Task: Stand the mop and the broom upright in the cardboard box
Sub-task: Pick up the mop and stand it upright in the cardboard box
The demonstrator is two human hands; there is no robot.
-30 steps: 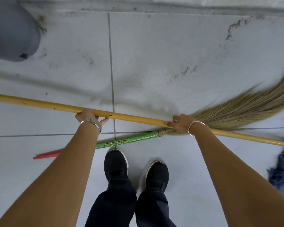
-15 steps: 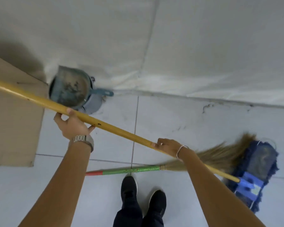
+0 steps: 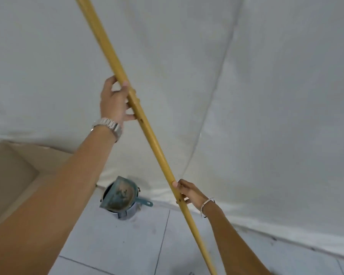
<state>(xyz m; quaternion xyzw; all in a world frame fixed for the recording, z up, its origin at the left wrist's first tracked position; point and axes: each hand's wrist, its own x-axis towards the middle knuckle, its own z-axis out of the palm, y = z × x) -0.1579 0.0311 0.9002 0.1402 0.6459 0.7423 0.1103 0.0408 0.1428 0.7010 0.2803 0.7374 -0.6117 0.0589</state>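
Head camera: looks out at two bare arms, one long stick, a white sheet wall and a pale tiled floor.
Landmark: the long yellow wooden mop pole [image 3: 147,128]. It leans steeply, from the top edge down to the bottom edge. Its mop end is out of view.
Left hand [image 3: 115,100]: high up on the pole, on its left side. The fingers curl around the pole from behind and the thumb presses on it lower down. The grip looks loose, with a gap by the palm.
Right hand [image 3: 189,192]: low on the pole, on its right side. The fingers wrap the pole and it is closed around it.
Silver metal watch [image 3: 109,125]: on the left wrist, left of the pole.
Thin white bracelet [image 3: 207,204]: on the right wrist, right of the pole.
Open brown cardboard box [image 3: 14,175]: far to the left of the pole, on the floor. The pole is not in it.
Dusty blue dustpan [image 3: 120,195]: left of the pole's low part. It stands in a round grey bucket [image 3: 125,213] on the floor.
Broom: not in view.
Count: two hands, one pole, one box, one dustpan, one bucket, one watch, one bracelet.
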